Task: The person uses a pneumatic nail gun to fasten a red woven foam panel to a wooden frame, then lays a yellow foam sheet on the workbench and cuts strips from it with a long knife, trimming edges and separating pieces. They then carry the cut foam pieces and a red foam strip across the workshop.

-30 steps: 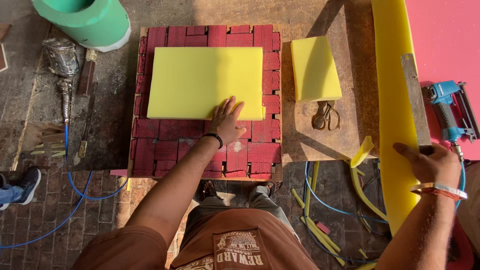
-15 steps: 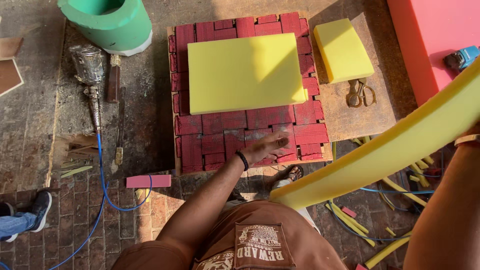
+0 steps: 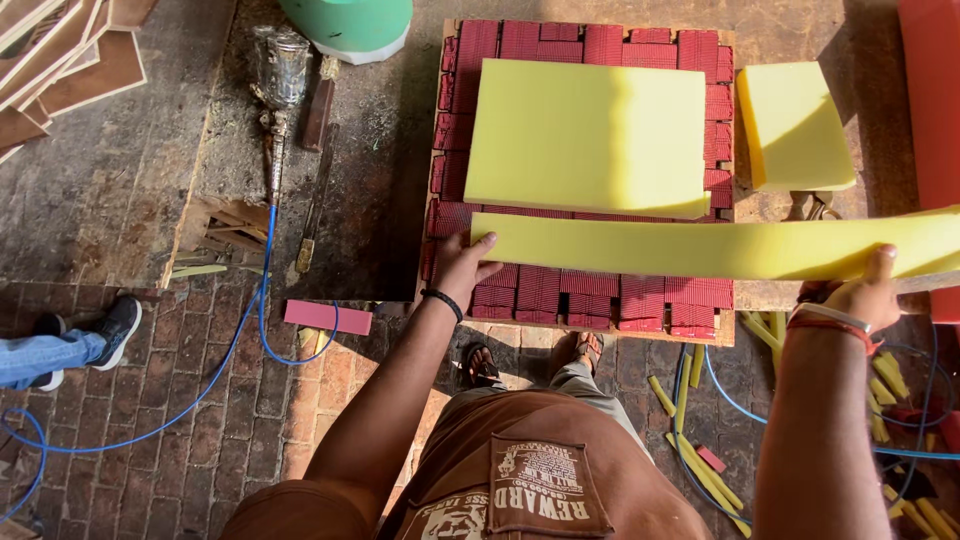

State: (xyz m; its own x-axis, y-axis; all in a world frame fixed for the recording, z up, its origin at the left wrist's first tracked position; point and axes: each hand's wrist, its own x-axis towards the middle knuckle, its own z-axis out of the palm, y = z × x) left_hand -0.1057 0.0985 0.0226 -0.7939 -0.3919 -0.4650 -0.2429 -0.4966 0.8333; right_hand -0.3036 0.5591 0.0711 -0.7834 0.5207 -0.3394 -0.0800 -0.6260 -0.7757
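A long yellow foam strip (image 3: pixel 720 247) lies across the near part of a red webbed seat frame (image 3: pixel 590 290). My left hand (image 3: pixel 462 262) grips the strip's left end. My right hand (image 3: pixel 862 292) holds the strip near its right end, thumb on top. A large yellow foam slab (image 3: pixel 590 135) rests on the frame just behind the strip. A smaller yellow foam block (image 3: pixel 795 125) lies on the bench to the right of the frame.
A spray gun (image 3: pixel 277 75) with a blue hose (image 3: pixel 262 300) lies left of the frame, by a green bucket (image 3: pixel 350 22). Wooden panels (image 3: pixel 60 60) sit far left. Yellow foam offcuts (image 3: pixel 700 440) litter the brick floor. Another person's shoe (image 3: pixel 112 330) shows at left. Scissors (image 3: pixel 812 207) lie partly hidden.
The foam strip has swung from hanging diagonally at my right side to lying level across the frame. My left hand moved from the webbing to the strip's left end.
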